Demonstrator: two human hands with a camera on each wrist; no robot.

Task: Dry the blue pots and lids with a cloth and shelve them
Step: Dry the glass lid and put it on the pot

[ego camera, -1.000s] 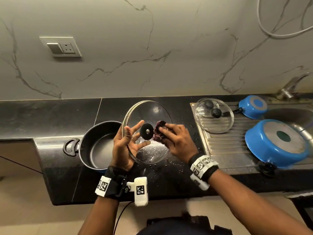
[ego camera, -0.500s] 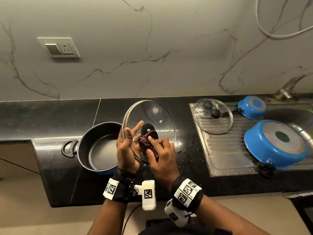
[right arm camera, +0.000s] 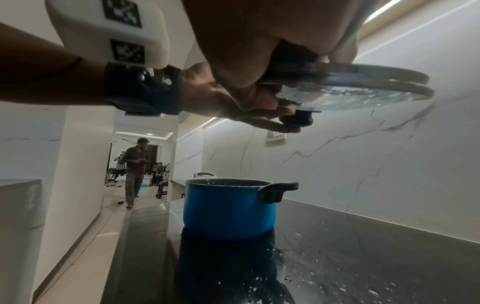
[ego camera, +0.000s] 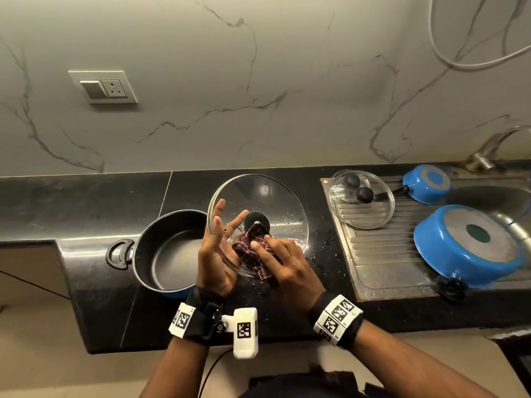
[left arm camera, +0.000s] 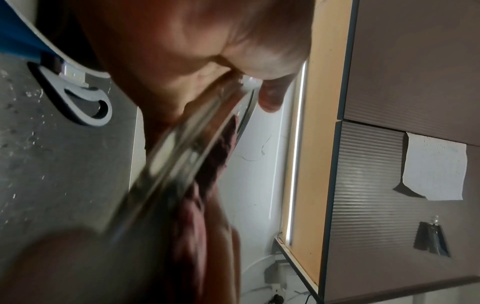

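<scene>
Holding glass lid (ego camera: 275, 202) up, left hand (ego camera: 215, 254) fingers spread under it. Right hand (ego camera: 287, 265) pinches dark red cloth (ego camera: 253, 251) against lid. Black-and-white square code tags (ego camera: 336, 313) on wristbands; no words readable.

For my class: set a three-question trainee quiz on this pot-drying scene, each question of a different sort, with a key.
1. True or false: the left hand holds the large glass lid above the counter.
2. What does the right hand press on that lid? A sponge; B cloth; C brush.
3. Fill in: the upright blue pot stands on the counter, while the upturned blue pan rests at the ____.

Key: 1 true; 2 B; 3 sink.
</scene>
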